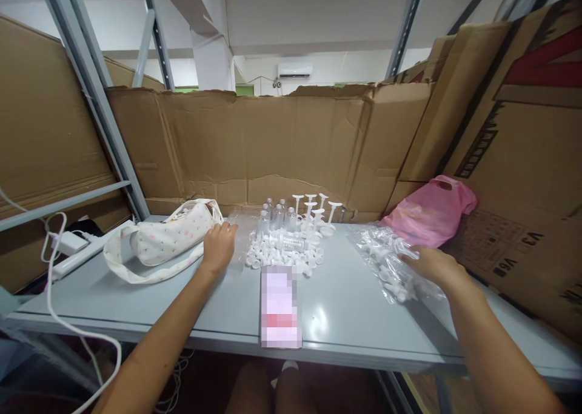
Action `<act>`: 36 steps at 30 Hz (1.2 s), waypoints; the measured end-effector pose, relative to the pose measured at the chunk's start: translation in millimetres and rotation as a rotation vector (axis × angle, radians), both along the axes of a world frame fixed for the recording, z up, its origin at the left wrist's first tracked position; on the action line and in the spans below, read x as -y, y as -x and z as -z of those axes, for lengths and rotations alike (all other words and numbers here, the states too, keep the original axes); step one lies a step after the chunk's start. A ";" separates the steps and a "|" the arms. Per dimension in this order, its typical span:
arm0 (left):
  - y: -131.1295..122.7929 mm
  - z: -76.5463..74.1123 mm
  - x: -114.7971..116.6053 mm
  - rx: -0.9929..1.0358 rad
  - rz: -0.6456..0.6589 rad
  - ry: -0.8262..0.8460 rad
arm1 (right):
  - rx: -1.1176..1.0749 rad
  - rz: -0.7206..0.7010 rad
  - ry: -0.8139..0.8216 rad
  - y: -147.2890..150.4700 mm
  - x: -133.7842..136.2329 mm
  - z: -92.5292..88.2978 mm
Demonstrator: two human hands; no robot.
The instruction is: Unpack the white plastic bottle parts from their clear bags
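My left hand [219, 245] is closed at the edge of a flat clear plastic bag [240, 244], beside a white patterned fabric bag. On the right, my right hand [431, 267] grips a clear plastic bag [391, 271] with white plastic pieces inside; its fingertips are partly lost against the film. Between the hands lies a heap of small white caps [286, 256]. Behind the heap stand several clear bottles [277, 215], and one more clear bottle [291, 242] lies on its side on the caps. Several white T-shaped plastic parts [318, 211] stand to their right.
A phone [280, 308] with a blurred screen lies at the front of the grey table [336, 317]. The fabric bag [168, 238] and a white cable [54, 299] are at left. A pink plastic bag [431, 211] leans at right. Cardboard [273, 141] walls the back and sides.
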State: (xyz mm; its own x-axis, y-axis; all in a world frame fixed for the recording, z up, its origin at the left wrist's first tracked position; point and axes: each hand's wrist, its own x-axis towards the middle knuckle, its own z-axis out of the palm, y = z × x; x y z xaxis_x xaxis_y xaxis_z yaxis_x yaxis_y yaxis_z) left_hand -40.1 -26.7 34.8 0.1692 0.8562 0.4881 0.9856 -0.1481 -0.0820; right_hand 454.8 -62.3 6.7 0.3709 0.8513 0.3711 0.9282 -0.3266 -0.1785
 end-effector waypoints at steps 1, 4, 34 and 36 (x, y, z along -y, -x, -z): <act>-6.7 -1.4 0.6 0.018 0.047 -0.001 | 0.016 0.011 0.038 7.8 0.7 -2.4; -28.3 -3.7 -1.8 0.073 0.210 0.049 | 0.021 -0.113 -0.012 43.0 -0.6 -13.0; -74.4 -2.3 -24.7 0.977 0.616 0.233 | 0.268 -0.878 -0.507 231.5 -39.8 -9.6; -74.6 -1.5 -23.8 1.032 0.633 0.230 | 0.284 -0.860 -0.541 230.1 -40.2 -11.0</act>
